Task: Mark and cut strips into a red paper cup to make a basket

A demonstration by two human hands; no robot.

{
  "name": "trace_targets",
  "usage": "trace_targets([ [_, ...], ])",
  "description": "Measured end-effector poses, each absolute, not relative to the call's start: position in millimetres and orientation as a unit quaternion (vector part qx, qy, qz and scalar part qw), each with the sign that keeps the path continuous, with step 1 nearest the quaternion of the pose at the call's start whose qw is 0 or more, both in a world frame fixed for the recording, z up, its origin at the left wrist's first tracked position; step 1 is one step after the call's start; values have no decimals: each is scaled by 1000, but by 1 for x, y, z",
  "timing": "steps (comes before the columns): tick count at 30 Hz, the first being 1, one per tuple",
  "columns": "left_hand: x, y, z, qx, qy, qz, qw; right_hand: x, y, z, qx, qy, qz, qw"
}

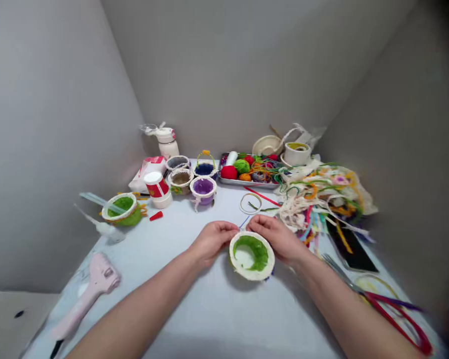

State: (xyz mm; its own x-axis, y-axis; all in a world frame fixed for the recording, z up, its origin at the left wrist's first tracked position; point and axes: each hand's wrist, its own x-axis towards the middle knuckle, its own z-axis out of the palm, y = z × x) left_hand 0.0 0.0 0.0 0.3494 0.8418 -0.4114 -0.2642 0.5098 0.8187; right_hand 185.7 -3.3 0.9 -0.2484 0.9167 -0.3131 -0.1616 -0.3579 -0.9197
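A small green cup (261, 254) with a thick white rim is tipped so that its inside faces me. My left hand (215, 242) is closed at its far left edge, thumb and fingers pinched near the rim. At the far right edge my right hand (275, 237) is closed in the same way, its fingers bent around the rim. A thin blue strand (244, 222) sticks up between the two hands. Whether the fingertips pinch this strand as well as the cup is hidden. Some purple-blue trim shows at the cup's lower right.
A pink glue gun (97, 279) and another green cup (132, 214) stand left. Small decorated cups (204, 192) and a metal tray (247, 184) of yarn balls line the back. At right lie tangled yarn (303, 199), a phone (353, 247) and red-handled scissors (392, 309).
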Motion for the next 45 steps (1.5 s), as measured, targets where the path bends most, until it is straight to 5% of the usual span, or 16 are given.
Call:
trace_targets([
  [13,6,9,-13,311,383,449,745,182,-4,-15,-483,-386,678,397],
  [26,-1,18,1,337,412,376,758,181,3,-3,-462,-715,314,421],
  [45,-6,19,7,392,421,296,762,164,24,6,-491,-682,413,350],
])
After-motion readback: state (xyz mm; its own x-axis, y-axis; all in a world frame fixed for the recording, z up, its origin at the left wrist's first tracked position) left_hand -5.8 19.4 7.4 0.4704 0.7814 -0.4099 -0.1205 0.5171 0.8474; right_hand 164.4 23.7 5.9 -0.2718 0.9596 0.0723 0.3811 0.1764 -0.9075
